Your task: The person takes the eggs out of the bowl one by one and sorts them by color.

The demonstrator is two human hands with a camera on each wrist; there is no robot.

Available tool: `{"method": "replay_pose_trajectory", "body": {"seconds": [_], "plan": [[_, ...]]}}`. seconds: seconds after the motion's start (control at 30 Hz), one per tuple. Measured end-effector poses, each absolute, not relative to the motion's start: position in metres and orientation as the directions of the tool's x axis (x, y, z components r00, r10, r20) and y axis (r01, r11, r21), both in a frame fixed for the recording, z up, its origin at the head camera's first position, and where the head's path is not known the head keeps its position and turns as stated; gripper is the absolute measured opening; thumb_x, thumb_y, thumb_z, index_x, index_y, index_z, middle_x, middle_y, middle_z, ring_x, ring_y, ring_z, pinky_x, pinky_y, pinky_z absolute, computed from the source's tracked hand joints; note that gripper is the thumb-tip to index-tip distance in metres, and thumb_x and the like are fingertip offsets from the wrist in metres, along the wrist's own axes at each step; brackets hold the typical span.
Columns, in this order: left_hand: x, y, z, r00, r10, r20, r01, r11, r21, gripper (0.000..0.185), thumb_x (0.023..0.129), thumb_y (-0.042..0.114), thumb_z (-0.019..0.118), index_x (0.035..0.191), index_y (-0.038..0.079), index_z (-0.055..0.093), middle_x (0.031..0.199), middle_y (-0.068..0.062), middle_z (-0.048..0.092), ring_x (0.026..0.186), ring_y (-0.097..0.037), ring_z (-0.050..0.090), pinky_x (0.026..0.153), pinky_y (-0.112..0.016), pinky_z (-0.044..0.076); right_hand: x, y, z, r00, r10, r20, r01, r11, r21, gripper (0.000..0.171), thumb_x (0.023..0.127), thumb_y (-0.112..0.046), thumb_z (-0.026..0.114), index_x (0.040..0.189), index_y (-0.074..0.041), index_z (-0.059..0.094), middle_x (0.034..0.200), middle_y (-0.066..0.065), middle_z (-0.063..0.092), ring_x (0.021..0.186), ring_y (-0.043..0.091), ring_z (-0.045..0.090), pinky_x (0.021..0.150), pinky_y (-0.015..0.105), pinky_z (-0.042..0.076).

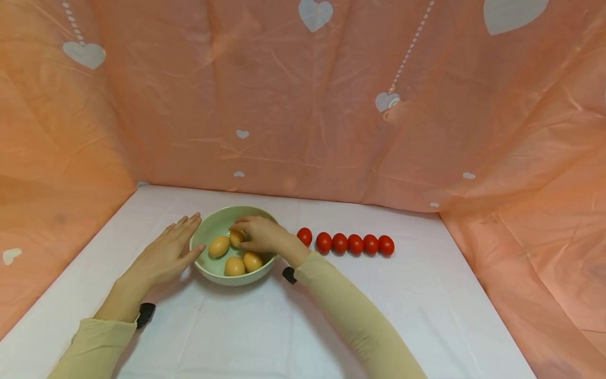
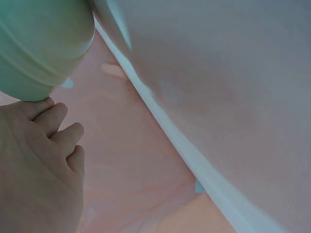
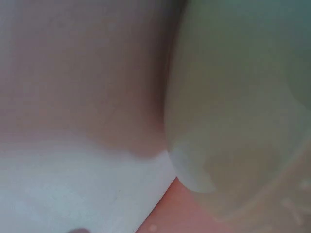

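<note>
A pale green bowl (image 1: 227, 281) stands on the white table, with several yellow-brown eggs inside, one egg (image 1: 219, 246) lying at the left. My right hand (image 1: 262, 234) reaches over the bowl's right rim, its fingers and thumb around another egg (image 1: 236, 238). My left hand (image 1: 163, 255) is at the bowl's left side, fingers straight and the thumb over the rim. In the left wrist view, the fingertips of the left hand (image 2: 39, 155) meet the bowl's outside (image 2: 46, 43). The right wrist view holds only the blurred bowl wall (image 3: 233, 107); the right fingers are not clear there.
To the right of the bowl, several red tomatoes (image 1: 355, 245) lie in a row, the leftmost tomato (image 1: 304, 237) partly behind the right wrist. Orange cloth with white hearts (image 1: 315, 15) hangs behind the table and at both sides.
</note>
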State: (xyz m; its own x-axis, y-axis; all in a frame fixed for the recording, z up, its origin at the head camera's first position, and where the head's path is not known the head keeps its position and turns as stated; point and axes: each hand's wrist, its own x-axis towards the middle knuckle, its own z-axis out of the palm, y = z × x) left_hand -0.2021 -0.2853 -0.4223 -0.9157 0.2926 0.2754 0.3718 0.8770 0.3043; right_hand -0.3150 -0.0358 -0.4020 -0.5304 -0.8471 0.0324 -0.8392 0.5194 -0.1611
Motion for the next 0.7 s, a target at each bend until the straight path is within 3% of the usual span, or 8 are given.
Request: {"method": "replay_pose_trajectory", "body": {"seconds": [0.7], "plan": [[-0.2014, -0.2844, -0.4212, -0.918, 0.289, 0.272, 0.368, 0.876, 0.312, 0.074, 0.107, 0.040, 0.054, 0.159, -0.007, 0.031, 0.165, -0.028, 0.031, 0.150, -0.052, 0.030, 0.124, -0.062, 0.024, -0.3097, -0.0334, -0.4030, -0.559, -0.828, 0.050, -0.817, 0.539, -0.206, 0.043, 0.098, -0.025, 0.075, 0.139, -0.014, 0.067, 0.140, 0.006, 0.062, 0.127, 0.018, 0.061, 0.109, 0.024, 0.047]]}}
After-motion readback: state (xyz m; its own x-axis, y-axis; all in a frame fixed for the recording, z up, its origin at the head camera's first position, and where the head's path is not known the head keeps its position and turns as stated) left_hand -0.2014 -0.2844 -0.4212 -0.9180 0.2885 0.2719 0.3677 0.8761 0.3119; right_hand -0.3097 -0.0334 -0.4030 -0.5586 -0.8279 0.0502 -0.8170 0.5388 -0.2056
